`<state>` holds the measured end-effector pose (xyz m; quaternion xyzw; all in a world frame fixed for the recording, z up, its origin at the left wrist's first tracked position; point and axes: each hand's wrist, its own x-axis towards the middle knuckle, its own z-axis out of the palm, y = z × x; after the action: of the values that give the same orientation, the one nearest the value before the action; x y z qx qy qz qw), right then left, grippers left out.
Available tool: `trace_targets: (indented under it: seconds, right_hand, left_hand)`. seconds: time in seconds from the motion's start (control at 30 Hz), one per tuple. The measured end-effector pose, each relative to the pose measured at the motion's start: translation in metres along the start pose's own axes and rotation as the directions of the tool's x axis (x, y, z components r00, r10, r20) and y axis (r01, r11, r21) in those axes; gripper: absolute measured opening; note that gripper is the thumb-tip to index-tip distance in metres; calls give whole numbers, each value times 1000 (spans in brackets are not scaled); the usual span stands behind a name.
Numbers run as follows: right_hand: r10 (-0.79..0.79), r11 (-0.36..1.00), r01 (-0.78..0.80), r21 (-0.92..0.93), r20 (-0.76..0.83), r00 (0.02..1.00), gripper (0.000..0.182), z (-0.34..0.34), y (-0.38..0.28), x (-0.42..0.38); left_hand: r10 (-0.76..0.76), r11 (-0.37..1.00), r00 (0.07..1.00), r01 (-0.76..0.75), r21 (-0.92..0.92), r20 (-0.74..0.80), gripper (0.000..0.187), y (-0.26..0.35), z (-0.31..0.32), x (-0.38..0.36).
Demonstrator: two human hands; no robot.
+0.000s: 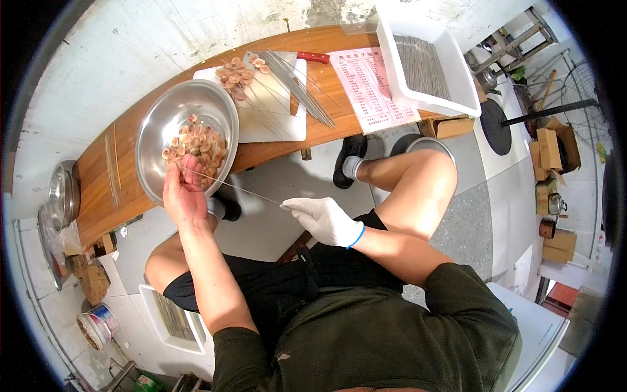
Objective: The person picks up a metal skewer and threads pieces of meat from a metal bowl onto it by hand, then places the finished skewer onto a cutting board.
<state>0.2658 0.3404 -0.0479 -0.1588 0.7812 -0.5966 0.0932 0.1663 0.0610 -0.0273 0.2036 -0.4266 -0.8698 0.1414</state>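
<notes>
My right hand [324, 221], in a white knit glove with a blue cuff edge, pinches one end of a thin metal skewer [245, 190]. The skewer slants up to the left, its other end at the fingers of my bare left hand [185, 189]. That hand is closed, palm up, over the near rim of a steel bowl [149, 134]; I cannot tell what its fingertips pinch. Round, brown-edged pieces of food [204, 142] are heaped in the bowl, right beside the left fingertips.
Behind the bowl, a white cutting board [287, 127] carries threaded food pieces [235, 77] and loose skewers [304, 88]. A red-handled knife [313, 57], a printed pink sheet [369, 85] and a white bin [467, 91] of skewers stand to the right. The wooden table [95, 222] curves around my knees.
</notes>
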Motion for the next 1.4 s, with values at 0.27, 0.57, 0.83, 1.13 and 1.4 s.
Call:
trace_targets:
  seconds: [0.27,0.57,0.83,1.13,1.4]
  right_hand:
    - [23,1000,-24,16,48,999,27,-2,-5,-2]
    - [67,995,-71,68,54,996,28,-3,-5,-2]
    - [94,996,-93,-16,55,994,22,-4,-2,4]
    - [171,985,-172,4,98,980,30,-1,-5,-14]
    - [443,896,-435,-87,127,887,52,3,-4,-41]
  left_hand:
    - [-6,999,999,4,48,45,19,0,3,-1]
    - [-24,998,999,22,53,31,22,-5,4,-3]
    - [1,998,1000,-1,67,9,22,-5,17,-7]
    - [-2,998,998,-2,69,63,21,-5,16,-20]
    - [-128,988,990,122,90,58,20,-19,21,-45]
